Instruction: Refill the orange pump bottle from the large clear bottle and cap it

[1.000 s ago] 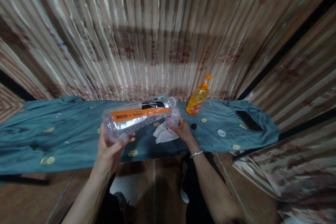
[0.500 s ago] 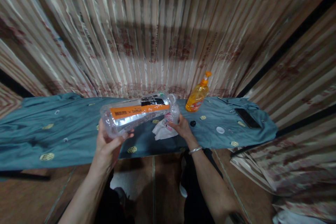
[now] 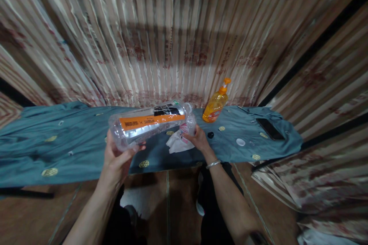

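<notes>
My left hand (image 3: 122, 157) is closed around the base of a large clear plastic bottle (image 3: 152, 120) with an orange, silver and black label. The bottle lies nearly level in the air, its mouth pointing right. In my right hand (image 3: 199, 138) is a small clear bottle (image 3: 188, 125) with pink print, held upright-ish under the large bottle's mouth. Whether the two mouths touch I cannot tell. Below and beside the small bottle lies a crumpled white cloth (image 3: 178, 143). Just right of my right hand sits a small black cap (image 3: 211, 135).
A blue-green cloth (image 3: 80, 145) with yellow patterns covers the narrow table. An orange pump bottle (image 3: 215, 105) stands at the back. Farther right lie a white disc (image 3: 240, 142) and a black phone (image 3: 269, 128). Striped curtains (image 3: 172, 38) hang behind, with dark poles (image 3: 310, 61) at the sides.
Both hands hold the two bottles in almost the same position. The view has shifted very slightly; nothing else has visibly changed.
</notes>
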